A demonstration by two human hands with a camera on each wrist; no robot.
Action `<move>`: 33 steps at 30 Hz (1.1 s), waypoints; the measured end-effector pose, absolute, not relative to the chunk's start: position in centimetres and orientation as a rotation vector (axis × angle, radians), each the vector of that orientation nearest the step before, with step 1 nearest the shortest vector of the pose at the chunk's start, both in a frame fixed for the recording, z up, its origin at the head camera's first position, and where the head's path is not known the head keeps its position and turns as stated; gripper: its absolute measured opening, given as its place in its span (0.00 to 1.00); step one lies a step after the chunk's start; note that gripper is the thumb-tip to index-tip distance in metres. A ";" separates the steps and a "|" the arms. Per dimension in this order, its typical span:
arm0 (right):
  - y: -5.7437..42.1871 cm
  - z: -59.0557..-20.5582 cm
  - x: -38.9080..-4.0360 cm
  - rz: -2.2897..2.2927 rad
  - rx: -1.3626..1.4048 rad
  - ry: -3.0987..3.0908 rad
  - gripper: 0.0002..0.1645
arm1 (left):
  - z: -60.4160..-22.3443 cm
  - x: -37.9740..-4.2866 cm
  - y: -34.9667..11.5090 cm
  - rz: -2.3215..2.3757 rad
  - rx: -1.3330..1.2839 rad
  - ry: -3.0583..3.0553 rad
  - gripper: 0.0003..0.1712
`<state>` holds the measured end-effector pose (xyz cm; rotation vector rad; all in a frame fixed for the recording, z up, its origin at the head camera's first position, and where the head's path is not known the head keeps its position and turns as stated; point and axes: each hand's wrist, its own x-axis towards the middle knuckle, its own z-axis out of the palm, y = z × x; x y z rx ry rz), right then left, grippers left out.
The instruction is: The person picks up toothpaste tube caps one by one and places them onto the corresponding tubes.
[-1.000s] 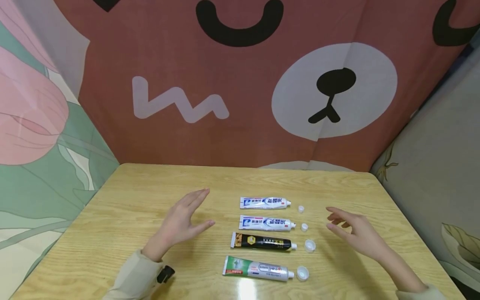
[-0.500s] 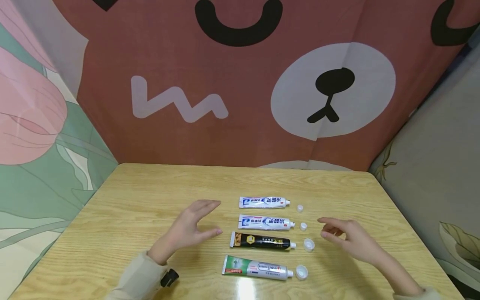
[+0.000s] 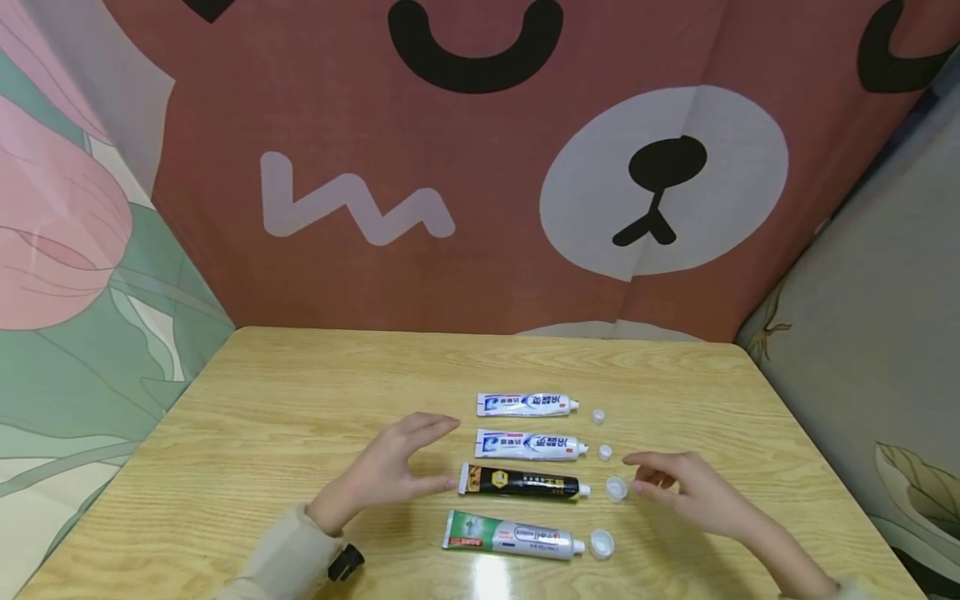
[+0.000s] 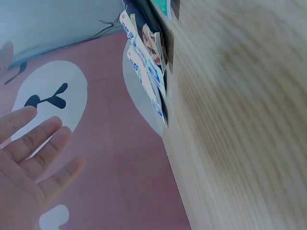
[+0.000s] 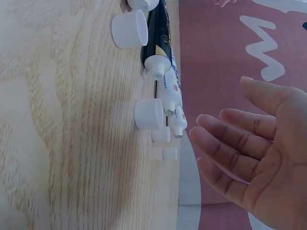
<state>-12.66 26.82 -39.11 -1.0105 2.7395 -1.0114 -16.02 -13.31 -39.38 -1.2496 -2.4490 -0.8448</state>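
Observation:
Four toothpaste tubes lie in a column on the table, nozzles to the right: a white-and-blue tube [image 3: 523,405] at the back, a second white-and-blue tube [image 3: 528,445], a black tube [image 3: 525,482] and a green-and-silver tube [image 3: 513,535] in front. My left hand [image 3: 390,467] hovers left of them, thumb tip near the black tube's flat end, fingers spread. Over on the right, my right hand [image 3: 697,492] is just beside the black tube's white cap [image 3: 616,488], fingers loosely bent and holding nothing. In the right wrist view, its palm [image 5: 268,177] is bare.
Each uncapped tube has a white cap by its nozzle, among them the front cap [image 3: 602,544] and two small caps, one [image 3: 604,452] behind the other. The wooden table [image 3: 315,375] ends at a printed red cloth [image 3: 450,283]. A black wrist strap piece [image 3: 346,563] sits at the left sleeve.
My left hand has moved right and nearer, toward the black tube. The right hand has come left and nearer, toward the caps. Tubes and caps stay in place.

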 end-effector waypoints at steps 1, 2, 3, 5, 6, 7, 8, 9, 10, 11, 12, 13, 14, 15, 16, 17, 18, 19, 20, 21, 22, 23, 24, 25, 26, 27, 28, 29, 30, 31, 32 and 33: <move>26.8 -39.1 -12.6 -1.012 -1.016 2.736 0.18 | -39.4 -16.0 -13.3 -0.841 -1.258 -2.449 0.39; 26.8 -39.2 -12.6 -1.014 -1.021 2.731 0.18 | -39.4 -16.0 -13.2 -0.841 -1.268 -2.449 0.39; 26.7 -39.2 -12.6 -1.018 -1.030 2.724 0.18 | -39.5 -15.9 -13.1 -0.841 -1.280 -2.450 0.39; 26.6 -39.3 -12.6 -1.022 -1.055 2.707 0.17 | -39.5 -15.9 -13.0 -0.848 -1.302 -2.457 0.39; 26.6 -39.3 -12.6 -1.025 -1.071 2.697 0.17 | -39.6 -15.9 -12.9 -0.850 -1.310 -2.462 0.39; 26.5 -39.4 -12.6 -1.028 -1.086 2.687 0.16 | -39.6 -15.8 -12.9 -0.852 -1.317 -2.473 0.39; 26.5 -39.5 -12.5 -1.031 -1.101 2.677 0.16 | -39.7 -15.8 -12.8 -0.855 -1.322 -2.485 0.39; 26.4 -39.6 -12.5 -1.034 -1.113 2.668 0.16 | -39.8 -15.7 -12.7 -0.861 -1.325 -2.499 0.39; 26.4 -39.6 -12.5 -1.036 -1.118 2.662 0.16 | -39.8 -15.7 -12.7 -0.861 -1.324 -2.512 0.39; 26.3 -39.7 -12.4 -1.041 -1.121 2.654 0.15 | -39.9 -15.6 -12.6 -0.864 -1.323 -2.527 0.39; 26.3 -39.8 -12.4 -1.045 -1.124 2.651 0.15 | -39.9 -15.6 -12.5 -0.868 -1.323 -2.544 0.39; 26.2 -39.8 -12.3 -1.047 -1.122 2.648 0.15 | -40.0 -15.5 -12.4 -0.873 -1.326 -2.558 0.39; 26.2 -39.9 -12.3 -1.048 -1.122 2.646 0.15 | -40.0 -15.5 -12.3 -0.875 -1.330 -2.572 0.38; 26.1 -39.9 -12.3 -1.048 -1.123 2.643 0.15 | -40.0 -15.4 -12.2 -0.876 -1.331 -2.589 0.38; 26.0 -40.0 -12.2 -1.047 -1.123 2.644 0.15 | -40.1 -15.4 -12.1 -0.873 -1.333 -2.605 0.38; 26.0 -40.0 -12.2 -1.045 -1.126 2.642 0.15 | -40.1 -15.3 -12.0 -0.874 -1.335 -2.619 0.38; 25.9 -40.1 -12.1 -1.043 -1.127 2.640 0.15 | -40.1 -15.3 -11.9 -0.877 -1.338 -2.632 0.38; 25.9 -40.2 -12.1 -1.042 -1.125 2.635 0.15 | -40.2 -15.3 -11.9 -0.875 -1.342 -2.640 0.38; 25.8 -40.3 -12.1 -1.041 -1.126 2.630 0.16 | -40.2 -15.2 -11.8 -0.872 -1.344 -2.650 0.37; 25.8 -40.3 -12.0 -1.042 -1.126 2.627 0.16 | -40.3 -15.2 -11.7 -0.874 -1.349 -2.655 0.37; 25.8 -40.4 -12.0 -1.043 -1.125 2.626 0.16 | -40.3 -15.2 -11.6 -0.874 -1.358 -2.657 0.37; 25.7 -40.5 -11.9 -1.045 -1.123 2.621 0.16 | -40.4 -15.2 -11.5 -0.876 -1.364 -2.662 0.38; 25.7 -40.6 -11.9 -1.048 -1.121 2.616 0.17 | -40.5 -15.2 -11.5 -0.879 -1.371 -2.666 0.38; 25.7 -40.7 -11.9 -1.050 -1.122 2.611 0.17 | -40.5 -15.2 -11.4 -0.871 -1.379 -2.669 0.38; 25.7 -40.8 -11.9 -1.052 -1.125 2.607 0.17 | -40.6 -15.2 -11.3 -0.869 -1.387 -2.673 0.38; 25.7 -40.9 -11.8 -1.055 -1.121 2.598 0.18 | -40.7 -15.2 -11.2 -0.866 -1.394 -2.675 0.38; 25.7 -41.0 -11.8 -1.061 -1.118 2.586 0.18 | -40.8 -15.2 -11.2 -0.858 -1.400 -2.677 0.38; 25.7 -41.1 -11.8 -1.065 -1.113 2.572 0.19 | -40.8 -15.2 -11.1 -0.853 -1.406 -2.675 0.38; 25.7 -41.2 -11.8 -1.064 -1.113 2.564 0.19 | -40.9 -15.2 -11.0 -0.845 -1.416 -2.668 0.38; 25.6 -41.2 -11.9 -1.067 -1.113 2.553 0.19 | -40.9 -15.2 -10.9 -0.842 -1.426 -2.663 0.38; 25.6 -41.3 -11.9 -1.065 -1.119 2.545 0.20 | -41.0 -15.2 -10.8 -0.845 -1.434 -2.660 0.38; 25.6 -41.4 -11.9 -1.063 -1.124 2.532 0.19 | -41.1 -15.2 -10.8 -0.843 -1.443 -2.657 0.38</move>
